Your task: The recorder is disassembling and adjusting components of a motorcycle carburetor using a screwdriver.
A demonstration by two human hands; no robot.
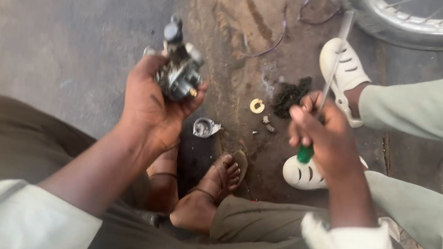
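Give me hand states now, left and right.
Left hand: closed on the carburetor.
Right hand: closed on the green-handled screwdriver.

Quick count, head view only:

- two bare hands: left hand, right hand
- one carburetor
- one screwdriver, green handle
- two white clogs, both on a second person
- one brown sandal
- one yellowish ring-shaped piece on the ground
- one small metal cup
- a couple of tiny screws or bits, too small for an exact number
- one wheel, cut off at the frame edge
- one dark clump
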